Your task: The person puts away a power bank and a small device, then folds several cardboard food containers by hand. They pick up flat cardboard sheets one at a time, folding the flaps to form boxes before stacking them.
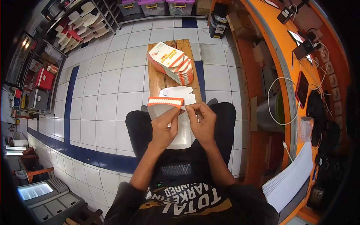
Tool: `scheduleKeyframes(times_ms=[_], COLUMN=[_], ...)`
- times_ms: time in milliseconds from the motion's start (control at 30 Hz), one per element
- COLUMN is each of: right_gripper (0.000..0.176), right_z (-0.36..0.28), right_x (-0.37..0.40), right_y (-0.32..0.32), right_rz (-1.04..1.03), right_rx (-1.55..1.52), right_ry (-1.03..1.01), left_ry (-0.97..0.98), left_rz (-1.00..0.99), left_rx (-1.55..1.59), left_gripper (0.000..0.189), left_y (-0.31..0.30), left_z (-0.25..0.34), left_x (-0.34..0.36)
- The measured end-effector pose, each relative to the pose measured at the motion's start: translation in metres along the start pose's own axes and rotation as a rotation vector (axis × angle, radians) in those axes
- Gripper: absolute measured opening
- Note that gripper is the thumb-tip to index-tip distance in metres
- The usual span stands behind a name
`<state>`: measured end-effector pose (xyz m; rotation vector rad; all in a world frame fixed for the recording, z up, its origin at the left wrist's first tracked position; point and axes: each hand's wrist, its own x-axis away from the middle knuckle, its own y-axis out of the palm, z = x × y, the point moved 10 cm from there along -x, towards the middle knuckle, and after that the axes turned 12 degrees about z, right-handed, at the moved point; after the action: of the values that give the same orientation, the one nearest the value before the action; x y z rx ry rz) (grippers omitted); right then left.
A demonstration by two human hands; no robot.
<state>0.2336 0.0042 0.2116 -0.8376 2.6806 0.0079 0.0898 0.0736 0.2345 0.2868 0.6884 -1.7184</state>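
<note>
Above my lap is a partly folded paper carton (183,137), white inside, with a red wall that bears a white scalloped pattern. My left hand (165,125) is closed on it, its fingertips at the right end of the red wall. At that same corner my right hand (202,122) pinches a small white flap of the carton between thumb and fingers. White flaps stick out on the carton's far side. Beyond it, a fanned stack of flat printed cartons (168,58) lies on a wooden bench (154,84). My hands hide part of the carton.
On the right runs an orange counter (279,45) with cables, a phone (302,84) and a stack of white paper (288,180). A grey bin (270,112) stands under it. Shelves with white and red pieces (80,24) are at the back left, plastic tubs (152,7) at the back.
</note>
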Motion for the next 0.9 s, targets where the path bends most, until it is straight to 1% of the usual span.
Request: scheduleKeyframes(times_ms=[33,167,233,333,367,433,533,667,733,767,833,867,900], right_gripper=[0.006,0.005,0.006,0.006,0.006,0.009,0.010,0.010,0.012,0.012,0.012,0.012,0.016], right_z=[-0.002,-0.002,-0.003,-0.010,-0.011,-0.015,-0.019,-0.026,-0.033,-0.031,-0.027,-0.022,-0.006], right_x=[0.000,0.000,0.001,0.006,0.007,0.009,0.007,0.006,0.007,0.007,0.006,0.004,-0.002], right_y=[0.002,0.005,0.008,0.006,0.007,0.009,0.010,0.014,0.020,0.019,0.012,0.010,0.001], right_rz=[-0.038,-0.042,-0.050,0.003,0.002,-0.015,-0.044,-0.075,-0.130,-0.131,-0.106,-0.110,-0.034], right_rx=[0.010,-0.054,-0.016,-0.014,-0.014,-0.053,-0.050,-0.042,-0.022,-0.023,-0.014,-0.016,-0.014], right_ry=[-0.007,0.016,0.007,-0.026,-0.024,-0.007,-0.011,0.006,-0.054,-0.056,-0.134,-0.133,-0.033], left_ry=[-0.016,-0.003,0.023,0.072,0.071,0.132,0.136,0.122,0.026,0.028,-0.257,-0.373,-0.372], left_rz=[-0.035,-0.047,0.003,0.015,0.014,0.032,0.048,0.071,0.176,0.178,0.174,0.185,0.190], left_rx=[0.010,0.047,0.022,-0.055,-0.056,-0.063,0.022,0.000,0.013,0.012,0.231,0.282,0.280], left_gripper=[0.026,0.025,0.026,0.029,0.029,0.033,0.037,0.036,0.028,0.028,0.019,0.011,0.011], left_y=[0.001,0.003,0.001,0.001,0.001,0.001,0.001,-0.001,-0.008,-0.009,-0.009,-0.010,-0.014], left_z=[-0.002,-0.011,-0.007,-0.003,-0.002,0.009,0.011,0.006,-0.005,-0.006,-0.030,-0.037,-0.040], left_x=[-0.001,0.001,0.002,0.005,0.004,0.002,-0.002,-0.003,-0.004,-0.003,-0.001,0.000,-0.002])
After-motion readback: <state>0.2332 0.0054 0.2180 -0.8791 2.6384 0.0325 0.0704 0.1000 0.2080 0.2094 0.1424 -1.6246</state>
